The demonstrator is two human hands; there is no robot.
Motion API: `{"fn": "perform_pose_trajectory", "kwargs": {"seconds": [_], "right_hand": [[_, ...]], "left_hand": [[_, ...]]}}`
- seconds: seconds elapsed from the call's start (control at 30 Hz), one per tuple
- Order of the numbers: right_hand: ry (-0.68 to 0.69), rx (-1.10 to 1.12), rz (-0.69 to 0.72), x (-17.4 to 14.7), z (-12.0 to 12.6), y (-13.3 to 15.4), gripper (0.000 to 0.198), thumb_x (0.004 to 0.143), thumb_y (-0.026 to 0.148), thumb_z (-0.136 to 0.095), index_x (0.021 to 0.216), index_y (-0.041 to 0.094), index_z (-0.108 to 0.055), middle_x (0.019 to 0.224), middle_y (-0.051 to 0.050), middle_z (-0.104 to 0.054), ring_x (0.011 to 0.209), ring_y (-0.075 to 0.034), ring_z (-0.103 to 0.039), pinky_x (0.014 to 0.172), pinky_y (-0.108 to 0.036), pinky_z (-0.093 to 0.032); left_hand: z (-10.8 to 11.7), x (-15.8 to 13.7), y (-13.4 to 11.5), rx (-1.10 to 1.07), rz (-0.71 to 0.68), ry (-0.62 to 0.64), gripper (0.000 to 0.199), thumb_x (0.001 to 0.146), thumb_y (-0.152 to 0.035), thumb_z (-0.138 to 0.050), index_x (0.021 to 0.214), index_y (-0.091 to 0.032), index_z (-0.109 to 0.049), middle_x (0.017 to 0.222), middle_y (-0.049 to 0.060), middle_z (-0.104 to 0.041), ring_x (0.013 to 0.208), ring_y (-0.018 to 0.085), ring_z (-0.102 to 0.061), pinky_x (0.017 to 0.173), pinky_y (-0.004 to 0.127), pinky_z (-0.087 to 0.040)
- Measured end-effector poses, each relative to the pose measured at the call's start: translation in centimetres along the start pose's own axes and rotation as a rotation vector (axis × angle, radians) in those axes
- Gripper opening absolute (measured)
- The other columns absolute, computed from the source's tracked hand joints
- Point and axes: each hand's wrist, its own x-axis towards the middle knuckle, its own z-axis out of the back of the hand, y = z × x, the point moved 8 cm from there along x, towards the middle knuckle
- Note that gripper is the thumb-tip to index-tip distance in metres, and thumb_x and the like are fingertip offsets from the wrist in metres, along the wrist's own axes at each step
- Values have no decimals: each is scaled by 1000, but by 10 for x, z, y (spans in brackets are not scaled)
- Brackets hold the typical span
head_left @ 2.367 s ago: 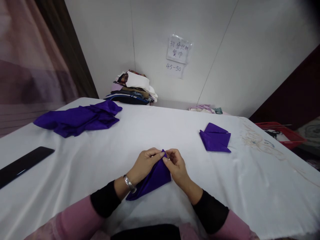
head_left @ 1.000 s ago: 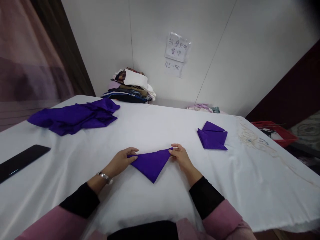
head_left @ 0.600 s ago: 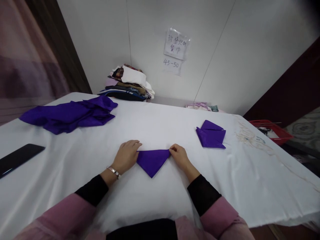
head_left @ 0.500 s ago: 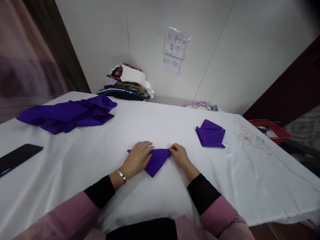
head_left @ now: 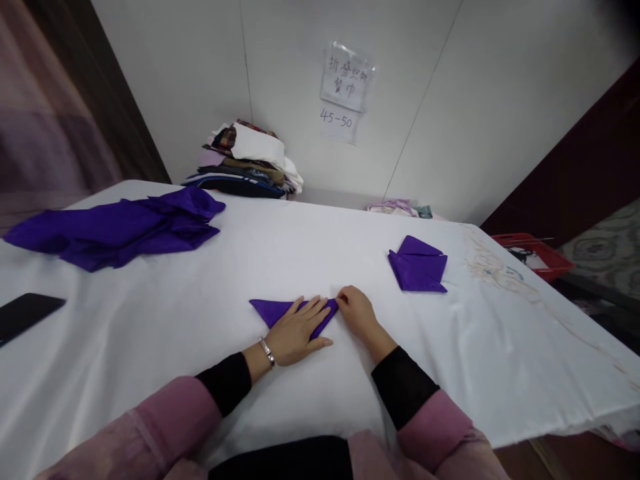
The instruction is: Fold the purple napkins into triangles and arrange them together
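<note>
White tablecloth (head_left: 295, 240) across the lower half of the frame, folded purple napkin (head_left: 274, 311) just below center. Left hand (head_left: 295, 337) lies flat on it, fingers loosely spread; right hand (head_left: 350, 305) pinches its right corner. Looks light, soft, maybe slippery, so I'd grab corners.

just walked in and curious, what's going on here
A person is handling a folded purple cloth on a white tablecloth. The left hand lies flat across it, and the right hand pinches its right-hand corner. Farther back, a crumpled purple heap lies to the left and a separate folded purple piece to the right, neither being touched.
</note>
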Motion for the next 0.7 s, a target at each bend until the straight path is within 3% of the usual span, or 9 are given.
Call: {"fn": "perform_pose_trajectory", "kwargs": {"seconds": [0.43, 0.7], "right_hand": [[26, -68, -36, 2, -1, -5, 7, 82, 22, -53, 75, 22, -55, 72, 2, -58, 67, -13, -49, 60, -24, -30], [1, -48, -15, 3, -1, -6, 9, 81, 23, -54, 72, 22, -56, 74, 1, -58, 70, -14, -49, 62, -25, -31]], "left_hand": [[9, 5, -11, -36, 1, -15, 74, 82, -67, -28, 140, -21, -25, 148, 10, -26, 138, 25, -12, 111, 49, -4], [-4, 6, -12, -48, -18, -1, 76, 82, -68, -29, 141, -20, -24, 145, 11, -32, 137, 24, -20, 111, 47, -8]]}}
